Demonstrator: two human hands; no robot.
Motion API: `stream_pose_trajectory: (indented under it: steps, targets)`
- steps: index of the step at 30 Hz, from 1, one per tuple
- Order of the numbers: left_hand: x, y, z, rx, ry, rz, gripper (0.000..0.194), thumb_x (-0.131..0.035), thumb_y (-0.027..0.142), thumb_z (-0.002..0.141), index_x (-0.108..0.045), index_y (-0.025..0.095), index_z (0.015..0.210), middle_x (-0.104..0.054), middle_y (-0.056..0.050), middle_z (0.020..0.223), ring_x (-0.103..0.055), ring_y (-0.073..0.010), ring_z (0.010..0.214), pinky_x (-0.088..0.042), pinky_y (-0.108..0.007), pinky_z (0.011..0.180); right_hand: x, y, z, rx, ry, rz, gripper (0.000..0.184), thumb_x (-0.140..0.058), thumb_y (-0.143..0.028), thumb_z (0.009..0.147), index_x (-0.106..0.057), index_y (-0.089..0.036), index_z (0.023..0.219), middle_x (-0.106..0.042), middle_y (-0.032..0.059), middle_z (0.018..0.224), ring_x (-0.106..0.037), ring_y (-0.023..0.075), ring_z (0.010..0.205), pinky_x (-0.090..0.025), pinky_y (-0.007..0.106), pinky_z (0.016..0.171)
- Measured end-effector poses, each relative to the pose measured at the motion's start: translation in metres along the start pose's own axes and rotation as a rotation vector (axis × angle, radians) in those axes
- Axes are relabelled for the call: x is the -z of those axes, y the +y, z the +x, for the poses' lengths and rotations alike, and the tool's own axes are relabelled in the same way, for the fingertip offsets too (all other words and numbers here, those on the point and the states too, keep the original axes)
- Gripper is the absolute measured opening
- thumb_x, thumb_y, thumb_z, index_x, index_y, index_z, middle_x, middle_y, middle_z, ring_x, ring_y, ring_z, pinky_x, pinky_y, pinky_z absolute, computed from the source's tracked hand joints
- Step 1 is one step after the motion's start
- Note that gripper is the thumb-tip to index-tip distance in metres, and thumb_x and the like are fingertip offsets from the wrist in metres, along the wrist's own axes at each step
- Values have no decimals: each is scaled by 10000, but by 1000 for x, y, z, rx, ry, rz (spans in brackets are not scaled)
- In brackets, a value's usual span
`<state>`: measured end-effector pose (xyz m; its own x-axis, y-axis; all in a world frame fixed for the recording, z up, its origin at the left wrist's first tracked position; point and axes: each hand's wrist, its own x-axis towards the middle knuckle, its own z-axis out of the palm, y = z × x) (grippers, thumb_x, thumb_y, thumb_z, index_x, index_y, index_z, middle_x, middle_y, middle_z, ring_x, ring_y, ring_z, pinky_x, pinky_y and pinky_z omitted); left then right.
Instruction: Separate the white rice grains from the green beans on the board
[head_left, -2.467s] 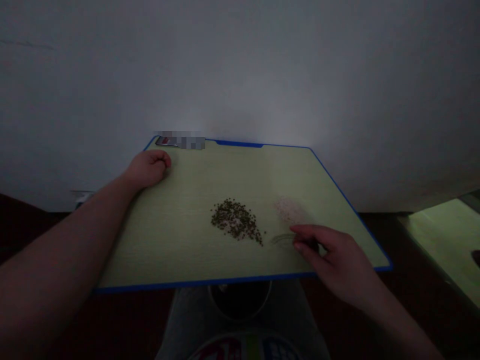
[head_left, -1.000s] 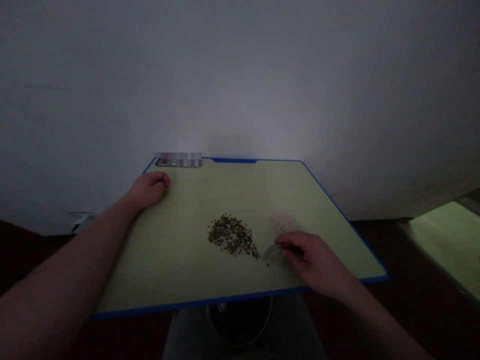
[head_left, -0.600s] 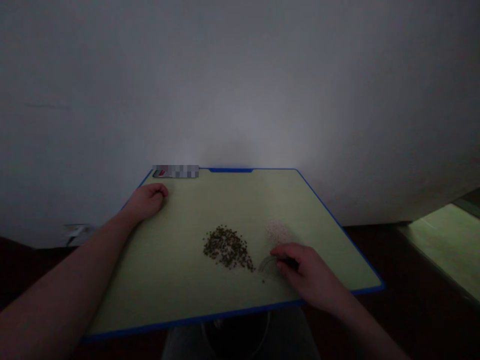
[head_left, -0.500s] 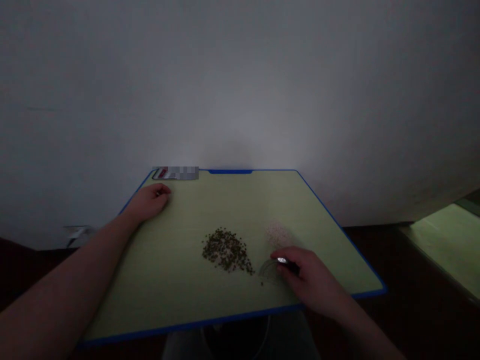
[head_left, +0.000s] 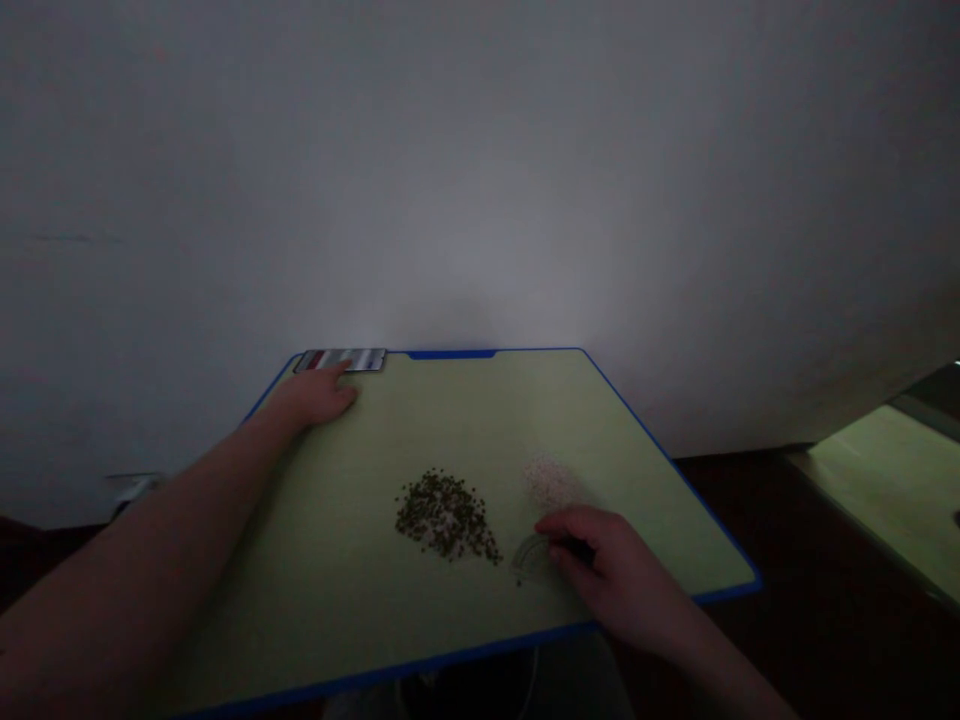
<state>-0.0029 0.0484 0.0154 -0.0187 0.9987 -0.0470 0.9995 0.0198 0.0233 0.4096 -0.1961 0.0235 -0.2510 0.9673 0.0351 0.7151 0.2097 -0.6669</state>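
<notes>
Green seeds and pink grains sit in separate heaps on the board, the right hand closed on a clear half-disc, the open left hand at a packet.

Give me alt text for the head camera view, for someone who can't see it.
On a pale green cutting board with a blue edge, the right hand holds a clear curved plastic piece beside a heap of small dark green seeds and a pale pinkish heap. The left hand lies by a flat packet at the far edge.
</notes>
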Motion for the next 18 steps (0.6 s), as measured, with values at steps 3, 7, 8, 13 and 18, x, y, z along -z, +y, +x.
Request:
stream_pose_trajectory:
  steps: [3, 7, 8, 13, 18]
  targets:
    - [3, 2, 1, -6, -39, 10, 866, -426, 493, 836, -416, 97, 1606, -658, -249, 1389, -609, -428, 1298, -453, -503, 1075, 1, 0, -3, 17, 28, -24, 277, -583, -150, 898, -784, -209, 1080, -807, 102, 1049, -754, 268, 974, -601, 445, 883]
    - [0, -4, -14, -26, 87, -127, 923, -479, 488, 789, -356, 89, 1612, -755, -189, 1081, -698, -385, 1080, -511, -457, 931, 3, 0, -7, 35, 20, -20, 287, -551, -145, 905, -782, -190, 1070, -809, 111, 1037, -761, 267, 948, -605, 443, 868]
    - [0, -7, -20, -31, 102, -169, 895, -488, 493, 773, -414, 88, 1568, -755, -166, 998, -703, -368, 1016, -516, -439, 890, 3, 1, -7, 39, 19, -23, 286, -551, -154, 908, -781, -186, 1074, -809, 114, 1041, -763, 268, 950, -606, 443, 868]
    - [0, -13, -53, -27, 55, -197, 474, -490, 528, 742, -691, 164, 969, -707, -125, 883, -651, -264, 819, -470, -359, 743, 5, 10, -5, 84, 25, -38, 303, -542, -195, 918, -782, -179, 1103, -813, 122, 1063, -766, 273, 964, -604, 438, 880]
    - [-5, -11, -82, -28, 60, -172, 399, -448, 594, 782, -571, 224, 698, -620, -62, 697, -585, -219, 696, -394, -334, 652, 6, 15, -1, 95, 60, -58, 301, -562, -194, 903, -790, -175, 1099, -820, 122, 1063, -773, 280, 952, -607, 427, 853]
